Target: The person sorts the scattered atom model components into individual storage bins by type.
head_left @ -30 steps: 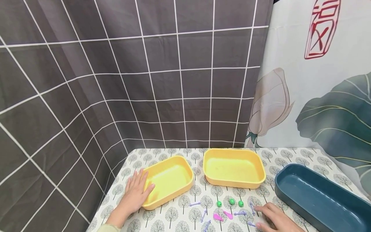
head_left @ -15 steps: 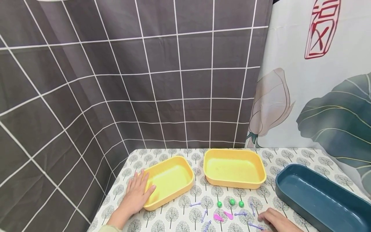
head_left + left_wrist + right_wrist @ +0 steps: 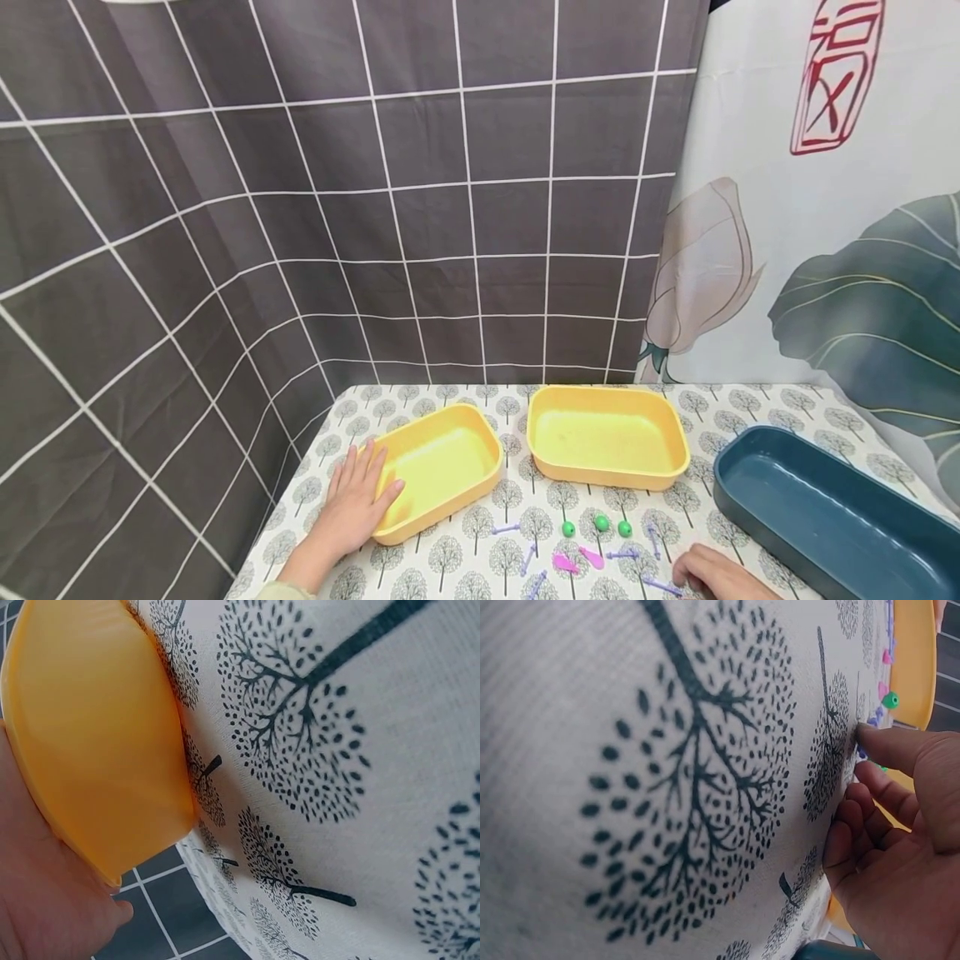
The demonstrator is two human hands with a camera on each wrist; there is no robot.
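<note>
My left hand (image 3: 354,500) rests over the left end of a yellow bin (image 3: 452,505), its fingers spread along the rim. The same bin (image 3: 105,735) fills the upper left of the left wrist view, with part of the hand beside its edge. My right hand (image 3: 716,573) lies on the cloth at the front right, fingers loosely curled and holding nothing visible. Just left of it is a small purple stick (image 3: 662,587) with knobbed ends. Another purple stick (image 3: 654,542) lies a bit farther back. In the right wrist view, the right hand's fingertips (image 3: 853,796) are close to the cloth.
Three green beads (image 3: 602,522), two pink paddle-shaped pieces (image 3: 565,563) and several more purple sticks (image 3: 528,560) lie mid-front. A second yellow bin (image 3: 607,477) stands behind them. A dark blue tray (image 3: 825,517) sits at the right, and a gridded curtain (image 3: 502,225) hangs behind the table.
My right hand has drawn back to the right, away from the purple sticks, its fingers now more curled; more of the nearest stick shows. My left hand has stayed on the bin.
</note>
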